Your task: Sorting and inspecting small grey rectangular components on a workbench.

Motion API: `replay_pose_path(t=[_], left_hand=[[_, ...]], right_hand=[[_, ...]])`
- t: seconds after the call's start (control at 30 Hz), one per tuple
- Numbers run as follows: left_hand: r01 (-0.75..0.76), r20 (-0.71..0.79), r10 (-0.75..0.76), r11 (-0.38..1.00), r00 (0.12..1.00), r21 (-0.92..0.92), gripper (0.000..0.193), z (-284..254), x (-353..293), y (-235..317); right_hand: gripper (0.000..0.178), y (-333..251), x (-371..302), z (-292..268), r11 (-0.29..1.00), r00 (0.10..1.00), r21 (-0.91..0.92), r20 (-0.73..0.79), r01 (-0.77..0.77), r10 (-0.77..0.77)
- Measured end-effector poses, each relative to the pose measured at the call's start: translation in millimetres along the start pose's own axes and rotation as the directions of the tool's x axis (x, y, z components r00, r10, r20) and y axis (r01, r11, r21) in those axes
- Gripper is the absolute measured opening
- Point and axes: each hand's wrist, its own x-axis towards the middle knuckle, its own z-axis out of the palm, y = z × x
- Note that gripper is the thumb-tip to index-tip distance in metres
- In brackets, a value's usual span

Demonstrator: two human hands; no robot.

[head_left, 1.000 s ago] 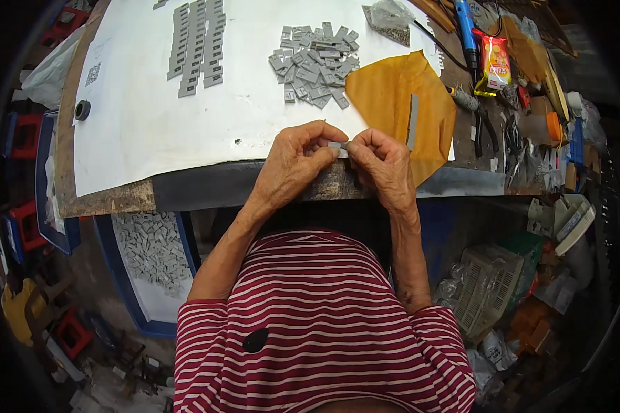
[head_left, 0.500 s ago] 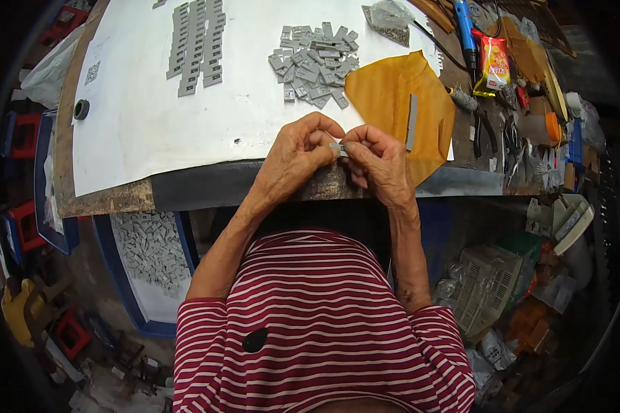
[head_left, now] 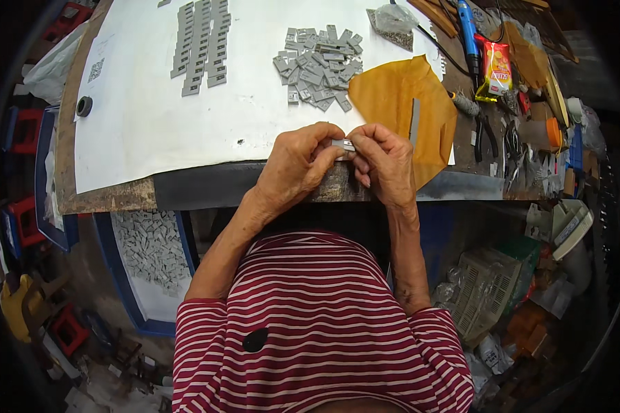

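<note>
Between my two hands, just above the table's near edge, is a small grey rectangular piece (head_left: 343, 144). My left hand (head_left: 297, 160) pinches its left end between thumb and fingers. From the other side, the fingertips of my right hand (head_left: 386, 160) close on its right end. Beyond my hands lies a loose pile of similar grey pieces (head_left: 317, 67) on the white sheet (head_left: 145, 131). More grey pieces (head_left: 198, 48) are set out in overlapping rows at the far left. A thin grey strip (head_left: 415, 120) rests on brown paper (head_left: 386, 89) beside my right hand.
A clear bag of small parts (head_left: 395, 24) sits at the back. To the right are a blue pen-shaped tool (head_left: 467, 31), a red-and-yellow packet (head_left: 496, 67) and black-handled pliers (head_left: 487, 136). A black ring (head_left: 84, 106) lies far left. Below, a blue tray (head_left: 145, 323) holds many grey pieces.
The small grey piece has turned a little between my fingers and shows more of its face. Both hands stay nearly in place; the whole view has shifted slightly.
</note>
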Motion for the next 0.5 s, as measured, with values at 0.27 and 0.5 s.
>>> replay_pose_path(t=[0.27, 0.5], left_hand=[[0.069, -0.032, -0.068, 0.998, 0.997, 0.01, 0.017, -15, -1, 6], [0.072, -0.164, -0.06, 0.995, 0.985, 0.072, 0.017, -42, -9, -4]], right_hand=[[0.019, 5, 2, 6, 0.994, 0.999, 0.108, 0.038, 0.006, -0.01], [0.019, 10, -4, 7, 0.994, 1.0, -0.106, 0.007, 0.015, -0.014]])
